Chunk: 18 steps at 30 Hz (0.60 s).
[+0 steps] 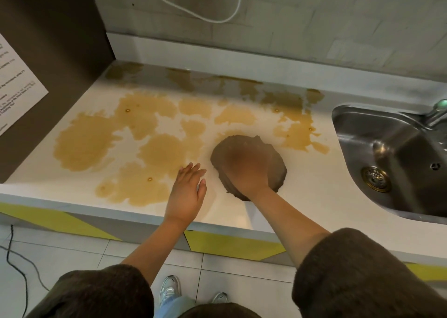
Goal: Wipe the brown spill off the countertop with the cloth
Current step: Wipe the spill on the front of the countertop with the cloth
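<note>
soft, even light — right hand (244, 170) blurred (motion, probably), edges bowed.

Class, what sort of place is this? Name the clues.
Probably a kitchen or kitchenette: a stainless steel sink with a tap, a pale countertop and a tiled wall behind it.

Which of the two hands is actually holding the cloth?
The right hand: it presses on the brown cloth. The left hand is open and empty beside it.
</note>
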Each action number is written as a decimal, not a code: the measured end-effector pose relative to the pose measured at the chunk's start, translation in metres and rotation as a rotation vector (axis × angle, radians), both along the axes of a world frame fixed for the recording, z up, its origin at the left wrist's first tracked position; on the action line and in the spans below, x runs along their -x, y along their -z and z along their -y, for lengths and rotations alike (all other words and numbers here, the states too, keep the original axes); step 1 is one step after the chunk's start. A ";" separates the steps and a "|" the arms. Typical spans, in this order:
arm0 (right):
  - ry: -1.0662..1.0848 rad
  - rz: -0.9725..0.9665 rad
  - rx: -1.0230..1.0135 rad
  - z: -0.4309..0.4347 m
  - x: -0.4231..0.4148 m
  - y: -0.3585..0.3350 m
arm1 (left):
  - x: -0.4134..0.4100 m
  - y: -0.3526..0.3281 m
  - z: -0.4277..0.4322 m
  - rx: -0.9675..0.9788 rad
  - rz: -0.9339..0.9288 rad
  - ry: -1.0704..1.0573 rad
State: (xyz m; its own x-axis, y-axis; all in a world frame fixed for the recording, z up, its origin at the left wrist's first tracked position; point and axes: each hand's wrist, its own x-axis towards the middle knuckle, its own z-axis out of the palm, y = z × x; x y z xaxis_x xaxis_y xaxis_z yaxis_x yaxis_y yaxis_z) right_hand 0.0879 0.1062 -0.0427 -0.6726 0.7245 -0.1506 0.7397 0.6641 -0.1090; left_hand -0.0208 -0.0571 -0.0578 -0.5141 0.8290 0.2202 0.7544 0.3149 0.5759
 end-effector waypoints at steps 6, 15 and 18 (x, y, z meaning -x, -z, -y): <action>-0.192 -0.067 -0.048 0.002 -0.051 0.007 | 0.001 0.000 0.002 0.009 0.005 0.002; 0.052 -0.031 -0.029 -0.023 -0.009 0.003 | -0.001 0.001 -0.002 0.013 -0.022 0.001; 0.067 0.003 -0.007 -0.026 0.026 0.000 | 0.001 0.001 -0.001 0.007 -0.033 -0.002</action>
State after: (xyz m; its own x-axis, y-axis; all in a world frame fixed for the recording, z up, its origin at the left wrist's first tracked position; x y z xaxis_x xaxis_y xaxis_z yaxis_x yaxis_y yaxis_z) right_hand 0.0621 0.1324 -0.0431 -0.6218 0.7692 -0.1474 0.7831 0.6135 -0.1022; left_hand -0.0220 -0.0558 -0.0587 -0.5087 0.8293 0.2314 0.7722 0.3206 0.5486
